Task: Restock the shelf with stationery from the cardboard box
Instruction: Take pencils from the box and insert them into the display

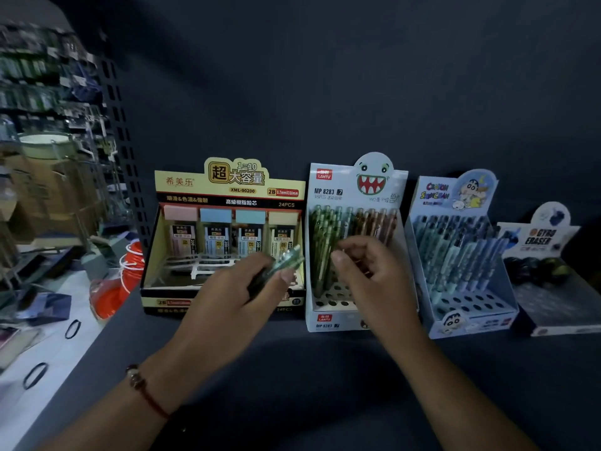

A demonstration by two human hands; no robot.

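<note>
Pencils [276, 268] bunched in left hand [227, 297] could slip; right hand [367, 271], pinching one, could knock pencil box [354, 249] over

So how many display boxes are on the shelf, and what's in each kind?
Pencil-lead display box, yellow: 1
Mechanical-pencil display boxes, the monster one and the cartoon one: 2
Gyro eraser display box: 1
Total: 4 boxes

The left hand grips a few green pencils; the right hand reaches into the monster box.
</note>
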